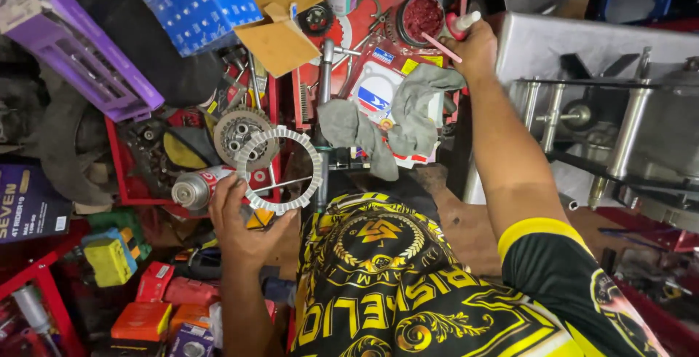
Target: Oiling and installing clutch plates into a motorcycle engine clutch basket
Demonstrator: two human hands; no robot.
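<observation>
**Grey toothed ring in the left hand, brush in the right**

Grey and flat, the clutch plate ring (280, 170) is a thin hoop with small square teeth all round its outer edge and a wide open middle. The left hand (244, 222) holds it at its lower left rim, fingers (227, 189) pinched on the band, thumb under it. The ring faces up toward the camera, tilted a little; being round, it has no clear long axis. It hangs over the red tray (116, 167), just beside a silver spray can (200, 188) that lies on its side, and near a round clutch hub (244, 135).

The right hand (477, 47) is stretched far forward, fingers closed on a thin pink-handled brush (440, 46), whose long axis slants up-left to down-right. Its tip sits just beside a round tub of red grease (422, 16). 2 grey rags (408, 120) lie crumpled between the hands.
</observation>
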